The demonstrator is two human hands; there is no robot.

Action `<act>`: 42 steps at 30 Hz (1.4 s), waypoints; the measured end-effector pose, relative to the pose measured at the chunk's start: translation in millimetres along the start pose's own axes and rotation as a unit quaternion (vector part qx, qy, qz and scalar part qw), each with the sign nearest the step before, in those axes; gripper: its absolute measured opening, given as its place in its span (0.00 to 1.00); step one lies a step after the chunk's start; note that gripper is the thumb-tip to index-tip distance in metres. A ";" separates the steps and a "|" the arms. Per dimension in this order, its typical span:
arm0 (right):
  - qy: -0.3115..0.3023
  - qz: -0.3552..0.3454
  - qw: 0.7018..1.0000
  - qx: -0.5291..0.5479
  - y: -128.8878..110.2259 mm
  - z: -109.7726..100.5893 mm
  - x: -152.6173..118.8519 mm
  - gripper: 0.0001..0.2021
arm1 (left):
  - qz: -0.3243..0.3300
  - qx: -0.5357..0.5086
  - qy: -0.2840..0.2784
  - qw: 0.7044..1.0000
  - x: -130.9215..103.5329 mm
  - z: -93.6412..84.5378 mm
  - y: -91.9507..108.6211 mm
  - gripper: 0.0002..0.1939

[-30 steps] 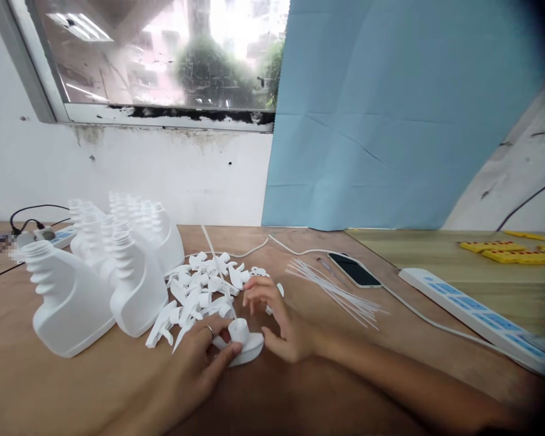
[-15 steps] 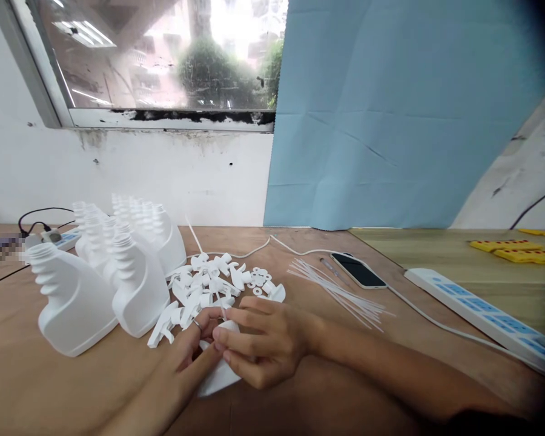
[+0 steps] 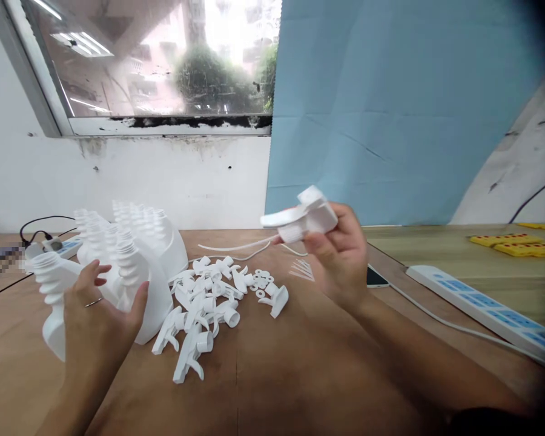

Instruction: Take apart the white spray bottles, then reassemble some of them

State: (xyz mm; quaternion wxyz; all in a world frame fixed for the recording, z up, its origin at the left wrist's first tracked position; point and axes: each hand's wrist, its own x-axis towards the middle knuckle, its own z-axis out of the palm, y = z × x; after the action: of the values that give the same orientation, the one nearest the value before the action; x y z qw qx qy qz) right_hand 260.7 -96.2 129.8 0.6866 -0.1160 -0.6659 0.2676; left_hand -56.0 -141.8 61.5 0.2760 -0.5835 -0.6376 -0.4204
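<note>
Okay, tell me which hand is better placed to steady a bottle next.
Left, probably: the left hand is open and right by the bottles, while the right hand holds a spray head farther off.

1. Bottles (image 3: 158, 297): more than five, overlapping.
2. Spray heads (image 3: 306, 218): at least ten, most heaped.
3. Washers (image 3: 260, 293): at least five.
4. Tubes (image 3: 234, 247): several, partly hidden.
5. Power strips (image 3: 481, 312): two.
6. Phone (image 3: 376, 278): one.
7. Window (image 3: 163, 66): one.
8. Curtain (image 3: 367, 121): one.

Window: we see it, smudged, upper left.
Curtain: blue, hanging beside our window (image 3: 163, 60).
Phone: partly hidden, on our desk (image 3: 300, 375), by the white cable (image 3: 436, 318).
Power strip: white and blue (image 3: 481, 309), right of our phone (image 3: 378, 278).
</note>
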 end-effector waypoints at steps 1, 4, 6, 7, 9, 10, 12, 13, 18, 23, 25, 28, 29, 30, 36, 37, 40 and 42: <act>0.006 0.011 0.999 0.033 -1.2 -0.7 4.2 0.10 | -0.023 -0.001 -0.013 1.000 0.0 2.4 -2.5 0.39; 0.016 0.045 0.993 0.104 -3.2 -3.0 14.4 0.07 | -0.067 0.011 -0.062 0.996 -1.8 8.7 -7.7 0.38; 0.018 0.073 0.988 0.132 -3.6 -5.4 19.0 0.05 | -0.080 0.011 -0.095 0.992 -4.7 9.7 -7.3 0.34; 0.020 0.086 0.986 0.144 -3.7 -6.8 20.8 0.05 | -0.079 0.002 -0.105 0.991 -6.6 9.0 -5.5 0.33; 0.027 0.108 0.981 0.158 -4.1 -10.0 23.6 0.07 | -0.052 -0.025 -0.102 0.993 -10.8 5.4 1.3 0.30; 0.031 0.116 0.980 0.156 -4.5 -11.7 24.9 0.09 | -0.027 -0.039 -0.095 0.994 -12.7 3.0 5.7 0.29; 0.042 0.123 0.982 0.137 -6.0 -15.0 27.4 0.11 | 0.025 -0.060 -0.075 0.995 -15.5 -2.1 14.9 0.25; 0.048 0.119 0.984 0.125 -6.9 -16.8 28.6 0.11 | 0.049 -0.068 -0.064 0.994 -16.3 -4.4 18.8 0.24; 0.040 0.062 0.995 0.065 -8.7 -27.4 34.4 0.11 | 0.118 -0.091 -0.038 0.988 -16.1 -11.3 27.4 0.22; 0.050 0.052 0.997 0.027 -7.5 -30.2 36.4 0.12 | 0.145 -0.100 -0.030 0.984 -15.4 -16.8 28.6 0.24; 0.060 0.058 0.996 0.037 -7.8 -29.6 36.6 0.13 | 0.150 -0.098 -0.028 0.983 -15.1 -18.2 29.4 0.24; 0.060 0.061 0.995 0.059 -8.6 -32.0 38.1 0.12 | 0.150 -0.092 -0.025 0.984 -14.7 -17.7 29.7 0.24; 0.055 0.057 0.995 0.063 -8.9 -33.8 39.0 0.12 | 0.149 -0.090 -0.024 0.984 -14.6 -17.0 29.6 0.24; 0.050 0.052 0.995 0.065 -9.2 -35.9 40.0 0.12 | 0.147 -0.090 -0.025 0.985 -14.5 -16.1 29.3 0.24; 0.048 0.027 0.998 0.011 -14.1 -43.3 43.6 0.14 | 0.154 -0.098 -0.038 0.982 -14.7 -13.8 27.7 0.25; 0.049 0.024 0.999 -0.003 -15.3 -43.4 43.6 0.15 | 0.160 -0.101 -0.039 0.981 -14.8 -14.2 27.7 0.25; 0.043 0.013 0.999 -0.023 -17.9 -43.7 43.4 0.16 | 0.172 -0.106 -0.040 0.979 -15.4 -15.8 27.8 0.27; 0.036 0.008 0.999 -0.021 -18.4 -43.6 43.3 0.16 | 0.181 -0.109 -0.039 0.977 -16.2 -16.5 28.0 0.28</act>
State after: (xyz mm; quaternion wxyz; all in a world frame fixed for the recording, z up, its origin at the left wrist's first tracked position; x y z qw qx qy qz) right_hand 306.0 -80.3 172.5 0.7053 -0.1452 -0.6452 0.2553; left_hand -28.3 -165.3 62.0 0.2572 -0.7320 -0.4819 -0.4072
